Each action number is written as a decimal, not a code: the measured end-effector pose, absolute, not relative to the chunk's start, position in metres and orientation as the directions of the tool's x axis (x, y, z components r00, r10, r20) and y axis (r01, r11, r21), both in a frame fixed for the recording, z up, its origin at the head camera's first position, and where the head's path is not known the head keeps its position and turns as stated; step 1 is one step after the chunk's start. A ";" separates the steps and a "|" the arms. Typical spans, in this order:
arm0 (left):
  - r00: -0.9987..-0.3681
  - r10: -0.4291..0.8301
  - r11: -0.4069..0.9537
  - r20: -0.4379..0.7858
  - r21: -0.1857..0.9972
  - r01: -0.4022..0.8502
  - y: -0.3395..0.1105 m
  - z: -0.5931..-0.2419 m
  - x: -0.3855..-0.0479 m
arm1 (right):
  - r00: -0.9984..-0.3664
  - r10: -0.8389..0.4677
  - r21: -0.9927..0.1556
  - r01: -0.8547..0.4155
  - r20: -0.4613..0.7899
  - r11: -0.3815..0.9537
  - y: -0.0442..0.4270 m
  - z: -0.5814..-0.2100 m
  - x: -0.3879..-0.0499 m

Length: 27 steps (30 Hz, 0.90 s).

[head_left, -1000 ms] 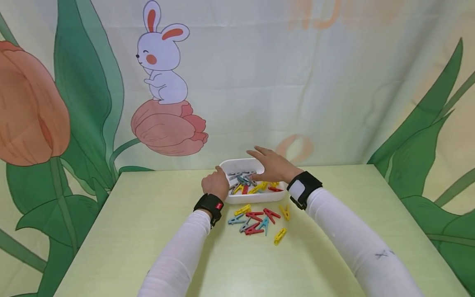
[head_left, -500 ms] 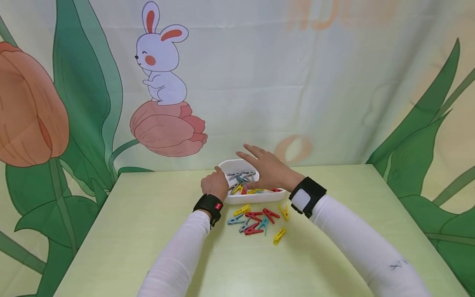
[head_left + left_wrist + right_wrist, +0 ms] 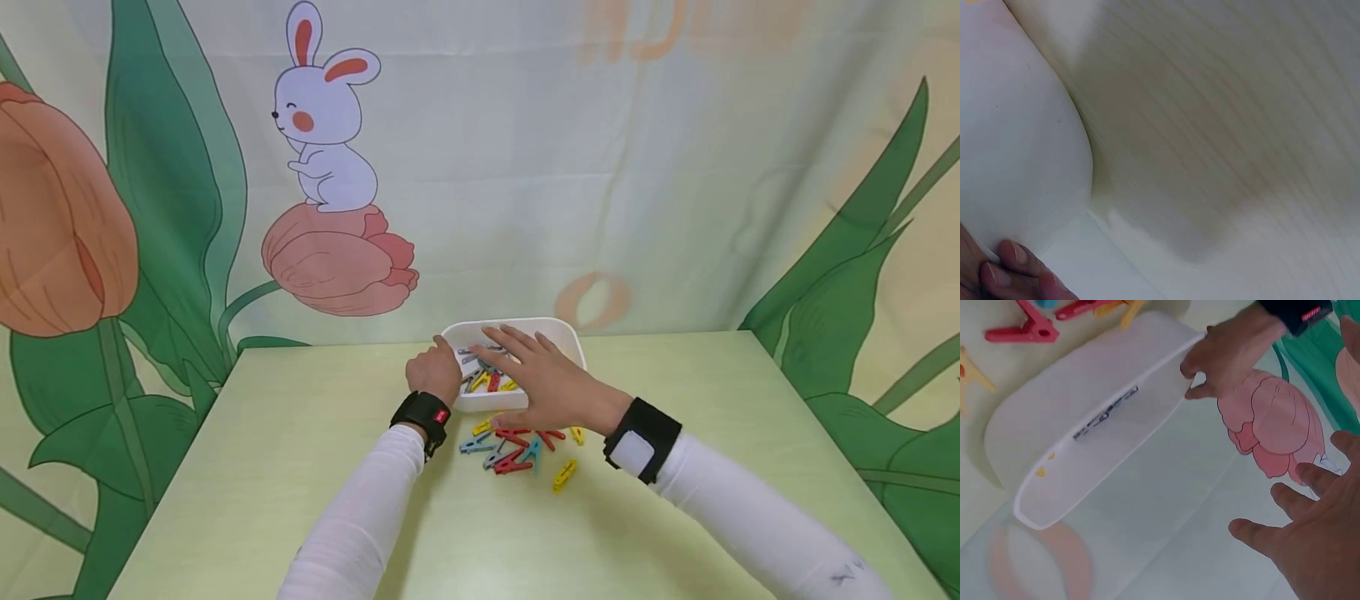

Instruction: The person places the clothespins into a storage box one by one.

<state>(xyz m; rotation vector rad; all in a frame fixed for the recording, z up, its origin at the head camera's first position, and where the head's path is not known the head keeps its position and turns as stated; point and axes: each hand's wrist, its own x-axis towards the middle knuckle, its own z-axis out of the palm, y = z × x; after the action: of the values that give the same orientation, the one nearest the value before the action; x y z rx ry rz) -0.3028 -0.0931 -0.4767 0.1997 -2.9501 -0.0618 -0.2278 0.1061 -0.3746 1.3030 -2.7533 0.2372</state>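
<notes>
A white plastic box (image 3: 482, 403) stands at the back of the table with grey, yellow and red clothespins (image 3: 481, 382) in it. My left hand (image 3: 435, 371) grips the box's left rim; in the left wrist view its curled fingers (image 3: 1013, 253) lie against the white wall. Over the front of the box hovers my right hand (image 3: 551, 387), fingers spread and nothing held. It hides the box's right part and some of the loose clothespins. Red (image 3: 513, 468), blue (image 3: 476, 444) and yellow clothespins (image 3: 565, 476) lie in front of the box.
The pale wood-grain table (image 3: 300, 467) reaches back to a printed curtain (image 3: 487, 167) with a rabbit and tulips. The curtain hangs close behind the box.
My right hand has drawn back from over the box, toward me and lower, uncovering the box's far right rim. My left hand has kept its hold on the box.
</notes>
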 end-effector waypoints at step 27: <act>-0.978 -0.136 0.989 0.161 0.079 -0.125 -0.096 -0.479 -0.301 | -0.583 -0.807 -0.128 -0.797 -0.094 0.591 0.133 -0.450 -0.168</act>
<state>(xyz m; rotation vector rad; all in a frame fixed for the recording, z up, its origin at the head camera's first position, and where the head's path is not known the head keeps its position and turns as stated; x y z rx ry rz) -0.3007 -0.0958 -0.4794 0.1962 -2.9667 -0.1029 -0.1676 0.1333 -0.4500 1.4843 -2.9267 0.1177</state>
